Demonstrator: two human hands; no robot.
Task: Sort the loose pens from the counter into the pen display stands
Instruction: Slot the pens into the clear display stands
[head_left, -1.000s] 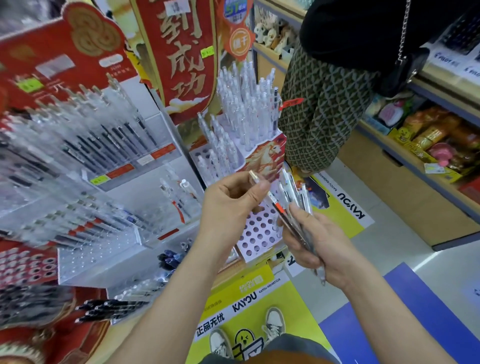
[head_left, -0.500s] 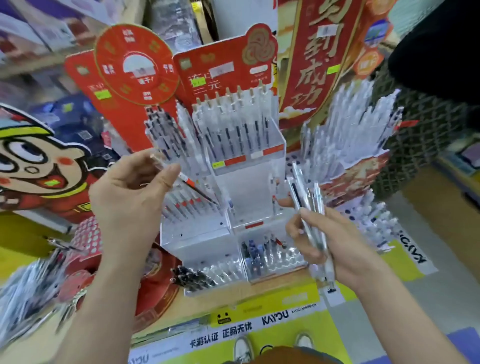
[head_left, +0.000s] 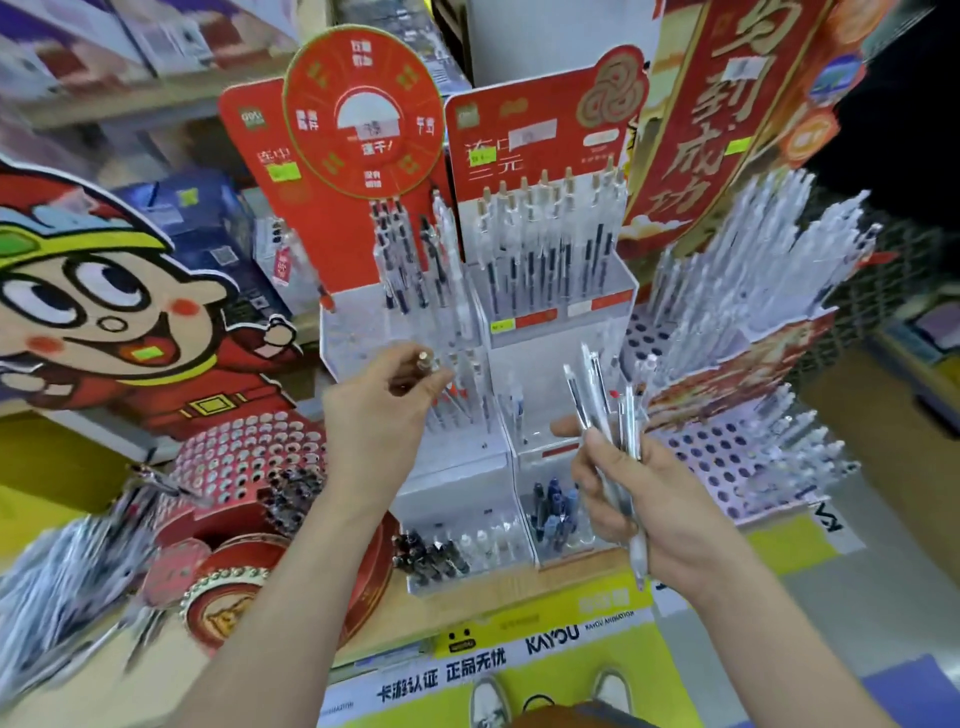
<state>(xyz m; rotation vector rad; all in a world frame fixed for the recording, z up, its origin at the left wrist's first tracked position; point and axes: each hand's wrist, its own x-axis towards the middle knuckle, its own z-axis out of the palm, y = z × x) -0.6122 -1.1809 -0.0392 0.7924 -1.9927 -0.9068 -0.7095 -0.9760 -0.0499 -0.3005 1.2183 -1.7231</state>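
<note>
My left hand (head_left: 387, 410) pinches one clear pen (head_left: 427, 364) with a gold tip and red band, its lower end over the middle tier of the clear acrylic pen stand (head_left: 498, 462). My right hand (head_left: 644, 499) grips a bundle of several clear pens (head_left: 605, 410), fanned upward, in front of the stand's right column. The stand's upper tiers hold rows of pens (head_left: 545, 249); its lowest trays hold dark and blue pens (head_left: 553, 509).
A white perforated stand (head_left: 727, 457) full of clear pens rises at the right. A round red perforated stand (head_left: 244, 457) sits at the left, with blurred loose pens (head_left: 62, 577) beside it. Red signs and a cartoon cutout (head_left: 104, 312) stand behind. The wooden counter edge (head_left: 467, 608) runs below.
The view swung left from the aisle to the stands. My left hand carried the single pen away from the bundle, then to the stand's middle tier. My right hand keeps the bundle.
</note>
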